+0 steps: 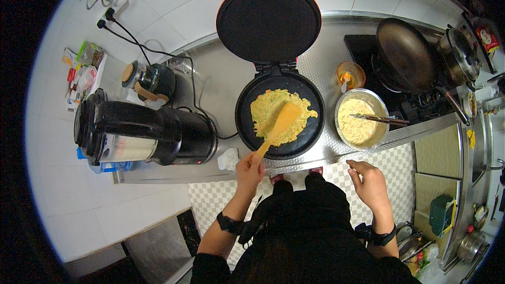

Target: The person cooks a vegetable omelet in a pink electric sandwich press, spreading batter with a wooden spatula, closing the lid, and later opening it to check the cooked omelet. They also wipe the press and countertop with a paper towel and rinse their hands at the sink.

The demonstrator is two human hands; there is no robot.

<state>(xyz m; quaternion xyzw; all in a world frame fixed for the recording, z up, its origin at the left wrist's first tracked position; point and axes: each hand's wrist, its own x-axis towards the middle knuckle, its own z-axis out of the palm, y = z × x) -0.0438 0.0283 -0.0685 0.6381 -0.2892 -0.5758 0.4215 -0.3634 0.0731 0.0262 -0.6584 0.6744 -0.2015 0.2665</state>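
My left hand (250,170) grips the handle of a wooden spatula (287,115), whose blade lies on a yellow pancake (262,106) with green bits. The pancake sits on the black lower plate of an electric griddle (244,138); the griddle's round lid (269,21) stands raised behind it. My right hand (365,179) holds nothing, its fingers loosely bent in front of the counter edge. Just beyond it is a metal bowl (384,138) of yellow batter (355,132), with chopsticks (388,120) resting in it across the rim.
A small orange-tinted bowl (358,74) with an orange and white utensil stands behind the batter bowl. At the right, a wok (406,57) and a lidded pot (459,57) sit at the stove. A black blender (193,136), a glass kettle (148,83) and crumpled white tissue (229,159) are at the left.
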